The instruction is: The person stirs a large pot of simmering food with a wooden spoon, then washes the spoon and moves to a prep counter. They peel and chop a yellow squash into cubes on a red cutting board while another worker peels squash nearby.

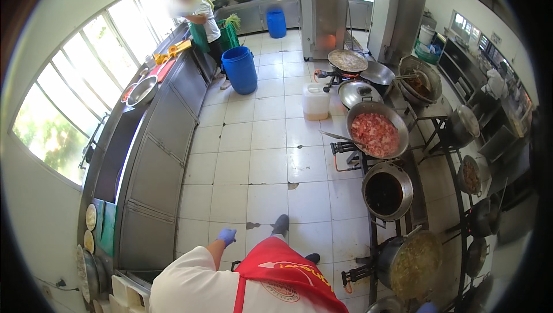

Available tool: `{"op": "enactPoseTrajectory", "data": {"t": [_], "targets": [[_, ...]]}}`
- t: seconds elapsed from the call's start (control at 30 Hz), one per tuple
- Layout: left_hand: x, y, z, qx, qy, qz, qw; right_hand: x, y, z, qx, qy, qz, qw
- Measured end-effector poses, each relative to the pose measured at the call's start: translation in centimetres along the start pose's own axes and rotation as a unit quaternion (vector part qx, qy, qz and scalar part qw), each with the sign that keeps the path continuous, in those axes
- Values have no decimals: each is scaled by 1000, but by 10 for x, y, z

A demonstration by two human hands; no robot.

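Note:
My left hand (227, 236), in a blue glove, hangs low over the tiled floor, with its fingers curled together and nothing seen in them. It is apart from the steel cabinets on the left. Of my right hand (427, 308), only a bit of blue glove shows at the lower edge, beside a large pot of yellowish stew (416, 264); its fingers are hidden. Farther up the burner row stand a pot of dark liquid (385, 193) and a wide pan of raw, pinkish-red chopped meat (375, 134), with a long-handled utensil (340, 137) at its rim.
Tiled floor (268, 166) runs between the burners and a steel counter (151, 169). A plastic jug of yellowish liquid (316, 102) stands by the burners. Blue drums (240, 71) stand farther off, near a person (203, 22) at the counter. More pots (464, 126) line the right.

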State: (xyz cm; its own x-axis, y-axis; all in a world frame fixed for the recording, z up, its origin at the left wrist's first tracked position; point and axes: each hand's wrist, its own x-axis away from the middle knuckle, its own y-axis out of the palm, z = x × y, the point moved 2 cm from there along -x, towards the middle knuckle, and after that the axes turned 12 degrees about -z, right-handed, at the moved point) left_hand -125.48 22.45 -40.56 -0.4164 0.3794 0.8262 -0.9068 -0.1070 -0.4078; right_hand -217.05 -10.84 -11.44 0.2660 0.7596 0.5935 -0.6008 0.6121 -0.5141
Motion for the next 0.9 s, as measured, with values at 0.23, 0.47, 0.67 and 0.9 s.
{"op": "enactPoseTrajectory", "data": {"t": [0.23,0.47,0.67,0.9], "targets": [[53,14,-78,-63,-49,-33,996,-20,84,0,-17,-15,-40,999],[19,-7,-108,12,-82,-53,995,21,38,-20,-157,-6,-78,985],[-1,5,-116,173,-23,12,985,59,-30,-74,-227,34,-170,958],[29,8,-184,145,-102,-30,984,-18,-9,-174,228,-253,-198,919]]}}
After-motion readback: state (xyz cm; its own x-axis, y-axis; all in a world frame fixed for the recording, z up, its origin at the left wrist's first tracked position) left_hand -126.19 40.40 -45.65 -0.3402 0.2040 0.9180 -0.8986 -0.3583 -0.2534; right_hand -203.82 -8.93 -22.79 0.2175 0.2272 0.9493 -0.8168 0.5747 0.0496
